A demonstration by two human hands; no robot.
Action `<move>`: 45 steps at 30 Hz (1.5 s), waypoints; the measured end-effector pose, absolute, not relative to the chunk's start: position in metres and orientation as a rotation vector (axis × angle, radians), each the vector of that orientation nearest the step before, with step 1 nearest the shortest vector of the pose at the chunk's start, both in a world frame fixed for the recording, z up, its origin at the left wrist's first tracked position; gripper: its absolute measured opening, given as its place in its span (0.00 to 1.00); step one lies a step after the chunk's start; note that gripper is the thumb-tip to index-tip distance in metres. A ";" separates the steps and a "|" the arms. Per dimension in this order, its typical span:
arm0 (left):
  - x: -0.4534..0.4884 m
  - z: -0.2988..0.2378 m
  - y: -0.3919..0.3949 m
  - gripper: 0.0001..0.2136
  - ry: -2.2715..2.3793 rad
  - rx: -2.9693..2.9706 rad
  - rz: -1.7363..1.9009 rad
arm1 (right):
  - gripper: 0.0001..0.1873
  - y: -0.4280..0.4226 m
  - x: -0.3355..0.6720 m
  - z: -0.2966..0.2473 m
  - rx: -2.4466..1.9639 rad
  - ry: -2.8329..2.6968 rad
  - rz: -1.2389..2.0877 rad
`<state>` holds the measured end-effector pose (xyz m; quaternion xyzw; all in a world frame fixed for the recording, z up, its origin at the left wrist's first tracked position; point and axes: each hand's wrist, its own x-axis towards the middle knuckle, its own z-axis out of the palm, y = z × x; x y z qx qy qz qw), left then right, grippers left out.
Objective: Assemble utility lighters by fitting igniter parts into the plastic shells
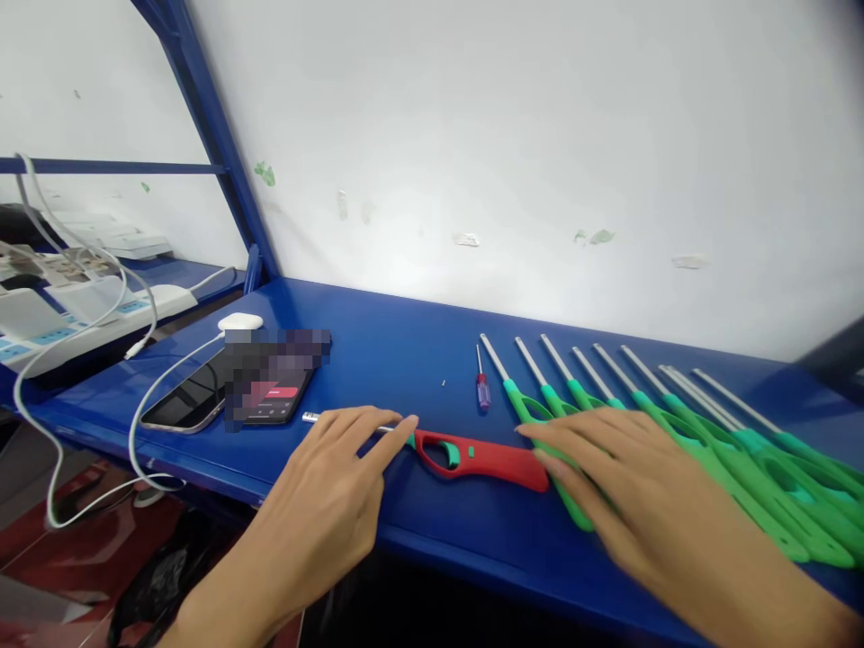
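A red long-nosed lighter (499, 460) with a green trigger lies crosswise on the blue shelf (398, 351), its metal tube pointing left. My left hand (337, 468) is closed over that tube, thumb near the green collar; the tube's tip shows beyond the fingers. My right hand (627, 477) reaches over the nearest green lighters, fingers stretched and a little apart. Its thumb tip is at the red lighter's butt end; whether they touch I cannot tell. Under this hand, a green lighter (573, 504) is partly hidden. Several more green lighters (762, 508) lie in a row rightward, tubes pointing away.
A small screwdriver (482, 391) with a red and purple handle lies behind the red lighter, near a tiny metal piece (444, 383). Two phones (189, 396), a white charging case (240, 321) and a cable (135, 432) are at left. A white wall (506, 162) rises behind.
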<state>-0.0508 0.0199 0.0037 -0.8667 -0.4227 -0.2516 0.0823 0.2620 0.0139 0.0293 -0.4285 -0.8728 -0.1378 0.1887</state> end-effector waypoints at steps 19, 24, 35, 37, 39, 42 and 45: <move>-0.006 0.027 0.167 0.15 -1.146 -3.040 -0.143 | 0.20 0.116 0.220 0.053 -1.429 -2.831 0.113; -0.004 0.024 0.163 0.14 -1.093 -3.002 -0.212 | 0.14 0.109 0.236 0.057 -1.407 -2.715 0.094; -0.010 0.018 0.077 0.15 -1.018 -2.952 -0.914 | 0.11 0.022 0.273 0.086 -1.322 -1.844 -0.036; -0.008 0.010 0.062 0.15 -1.007 -2.930 -1.071 | 0.11 0.005 0.274 0.078 -1.312 -1.723 0.031; -0.006 0.004 0.054 0.13 -1.080 -2.942 -1.081 | 0.10 -0.006 0.274 0.068 -1.267 -1.638 0.152; -0.005 -0.003 0.051 0.12 -1.236 -2.993 -1.032 | 0.09 -0.009 0.272 0.059 -1.202 -1.704 0.332; -0.004 -0.010 0.049 0.11 -1.316 -3.027 -1.023 | 0.11 -0.003 0.265 0.050 -1.338 -1.977 0.373</move>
